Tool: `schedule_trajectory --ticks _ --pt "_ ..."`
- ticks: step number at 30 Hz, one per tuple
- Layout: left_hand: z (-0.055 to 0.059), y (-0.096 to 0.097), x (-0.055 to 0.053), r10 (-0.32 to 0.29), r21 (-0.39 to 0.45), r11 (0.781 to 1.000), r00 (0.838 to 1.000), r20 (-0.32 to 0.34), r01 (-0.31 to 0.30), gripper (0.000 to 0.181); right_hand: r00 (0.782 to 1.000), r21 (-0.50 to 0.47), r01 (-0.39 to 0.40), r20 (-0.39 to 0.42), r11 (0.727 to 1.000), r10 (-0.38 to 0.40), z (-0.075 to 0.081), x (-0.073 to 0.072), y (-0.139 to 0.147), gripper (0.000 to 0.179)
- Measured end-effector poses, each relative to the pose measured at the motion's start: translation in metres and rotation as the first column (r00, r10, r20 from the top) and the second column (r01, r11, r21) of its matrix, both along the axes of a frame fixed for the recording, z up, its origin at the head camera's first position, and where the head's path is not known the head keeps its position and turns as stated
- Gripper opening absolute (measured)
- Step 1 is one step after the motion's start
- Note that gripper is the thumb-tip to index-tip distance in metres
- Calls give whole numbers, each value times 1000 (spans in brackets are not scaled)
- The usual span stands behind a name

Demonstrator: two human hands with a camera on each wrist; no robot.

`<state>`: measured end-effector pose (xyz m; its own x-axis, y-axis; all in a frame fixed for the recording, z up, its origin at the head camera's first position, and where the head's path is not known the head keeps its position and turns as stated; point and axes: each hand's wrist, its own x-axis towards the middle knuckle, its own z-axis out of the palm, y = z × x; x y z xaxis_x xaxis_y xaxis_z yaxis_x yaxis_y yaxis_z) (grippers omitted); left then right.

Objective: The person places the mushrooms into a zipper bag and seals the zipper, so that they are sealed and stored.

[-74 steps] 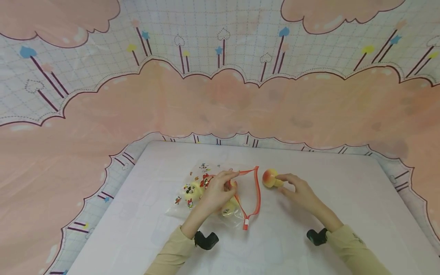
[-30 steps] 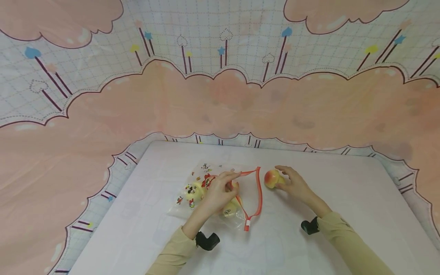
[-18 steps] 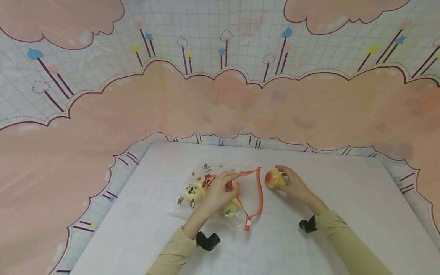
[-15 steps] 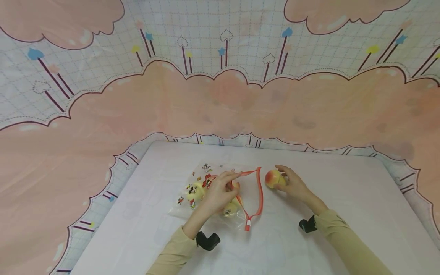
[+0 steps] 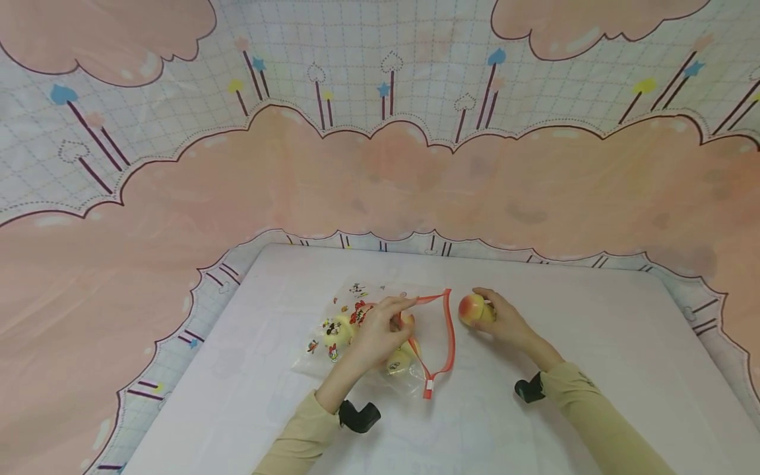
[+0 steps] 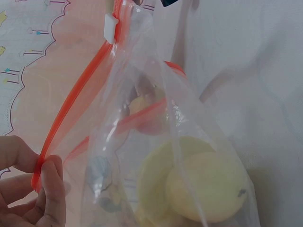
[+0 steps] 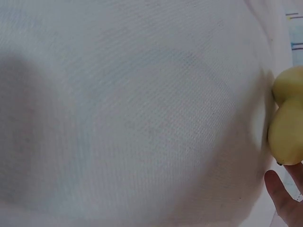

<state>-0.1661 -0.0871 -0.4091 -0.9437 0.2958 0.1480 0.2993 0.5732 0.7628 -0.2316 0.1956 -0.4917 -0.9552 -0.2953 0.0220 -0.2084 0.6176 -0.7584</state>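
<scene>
A clear zip bag (image 5: 332, 338) with printed cartoon figures lies on the table, its red-edged mouth facing right and spread apart. My left hand (image 5: 375, 332) pinches the red zip edge (image 6: 54, 132) between thumb and fingers. Through the film in the left wrist view, pale yellow fruit (image 6: 208, 189) shows inside, partly hidden by folds. Just right of the mouth, my right hand (image 5: 505, 321) holds a yellow fruit (image 5: 471, 309) with a red blush, thumb and fingers on either side. That fruit has a narrow waist, like a pear, in the right wrist view.
A white cloth covers the table (image 5: 594, 316), its far edge meeting a pink cloud-patterned backdrop (image 5: 380, 178). A white slider (image 6: 111, 28) sits on the bag's zip. Black wrist mounts (image 5: 359, 417) hang below both sleeves.
My right hand has moved slightly left and its fingers have spread further round the blushed fruit, which has turned a little. The left hand and bag stay in place.
</scene>
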Motion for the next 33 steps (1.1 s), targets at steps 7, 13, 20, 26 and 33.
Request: schedule_trajectory --ticks 7,13,20,26,33 --pt "0 -1 0 1 -9 1000 1000 -11 -1 43 997 7 17 69 1000 -17 6 3 -3 71" --pt "0 0 1 -1 -4 1000 1000 9 1 42 999 21 8 31 1000 -9 6 6 -3 70" --pt "0 0 1 -4 8 1000 1000 17 4 40 999 25 30 32 999 -31 3 4 -2 67" --pt "-1 0 1 -2 4 1000 1000 13 2 40 999 26 33 37 999 -34 9 7 -3 67" --pt "0 0 1 -5 3 1000 1000 3 5 41 998 25 43 34 999 -44 11 10 -4 67"
